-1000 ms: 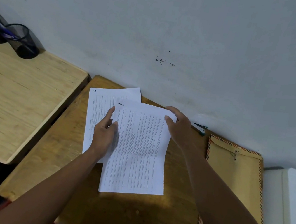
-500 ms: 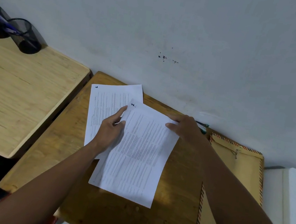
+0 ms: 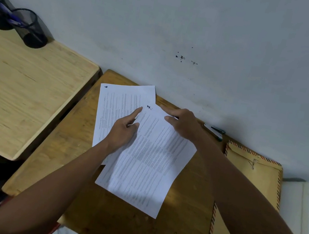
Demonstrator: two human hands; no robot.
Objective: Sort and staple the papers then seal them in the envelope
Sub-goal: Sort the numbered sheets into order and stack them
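While both forearms reach up from the bottom of the frame, the left hand (image 3: 122, 132) rests on the papers at the centre of the brown desk (image 3: 60, 142), its index finger stretched out straight toward the upper right and the other fingers loosely bent, gripping nothing that can be seen. The right hand (image 3: 184, 122) lies with straight fingers pressed flat on the top edge of the upper sheet (image 3: 148, 162), which is printed in columns and lies tilted, its lower corner pointing toward the bottom centre of the frame. Beneath it, showing at upper left of the pile, lies a second printed sheet (image 3: 119, 103), set squarer to the desk. At the right edge of the desk a brown envelope (image 3: 257, 179) with a striped border lies flat, partly hidden by the right forearm. Just above it, against the grey wall (image 3: 203, 33), sits a small dark-green tool (image 3: 215, 131), too small to identify. At upper left, a paler wooden desk (image 3: 19, 85) carries two black mesh pen holders (image 3: 29, 30).
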